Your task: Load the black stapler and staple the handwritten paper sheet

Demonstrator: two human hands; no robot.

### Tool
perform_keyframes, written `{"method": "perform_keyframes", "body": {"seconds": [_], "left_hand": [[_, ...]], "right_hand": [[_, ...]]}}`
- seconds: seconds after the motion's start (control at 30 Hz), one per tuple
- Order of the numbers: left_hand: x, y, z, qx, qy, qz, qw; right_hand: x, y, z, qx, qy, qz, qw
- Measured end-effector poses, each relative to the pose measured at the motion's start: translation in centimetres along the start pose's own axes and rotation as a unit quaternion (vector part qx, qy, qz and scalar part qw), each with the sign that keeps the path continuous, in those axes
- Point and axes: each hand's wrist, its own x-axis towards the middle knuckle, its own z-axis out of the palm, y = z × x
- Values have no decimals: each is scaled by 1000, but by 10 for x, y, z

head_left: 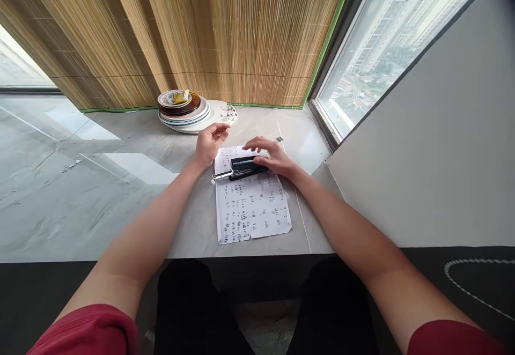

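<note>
1. The left hand (209, 143) rests at the upper left corner of a white sheet of paper covered in handwriting (251, 205). Its fingers are loosely curled and half open, with nothing visible between them.
2. The right hand (270, 156) lies over the far end of a black plastic stapler (246, 167), with the fingers draped across its top. I cannot tell whether they clasp it or only rest on it.
3. The stapler sits on the upper part of the sheet, roughly crosswise. A thin metal rail (220, 175) sticks out of its left end, past the paper's left edge.
4. The sheet lies flat on the grey stone table (120, 199), near its front edge and between the two forearms.
5. A stack of round ceramic plates (184, 112) stands well behind the hands, with a small patterned dish on top.
6. A woven bamboo blind (225, 33) hangs behind the plates.
7. A small dark object (279, 139) lies on the table just beyond the right hand. It is too small to identify.
</note>
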Motion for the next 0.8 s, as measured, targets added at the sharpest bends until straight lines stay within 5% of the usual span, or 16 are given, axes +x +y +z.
{"method": "perform_keyframes", "body": {"seconds": [0.07,0.13,0.4,0.63,0.8], "left_hand": [[1,0,0,-32,13,-8,999],[1,2,1,-68,20,-24,997],[-2,10,4,-105,3,-47,993],[-1,9,2,-82,52,-30,995],[0,7,1,-83,19,-27,996]], "right_hand": [[-1,-5,9,-8,-73,-23,997],[-3,-6,16,-30,-77,-16,996],[-4,11,9,-106,186,75,974],[-4,15,7,-151,135,98,974],[-4,15,7,-164,133,102,972]]}}
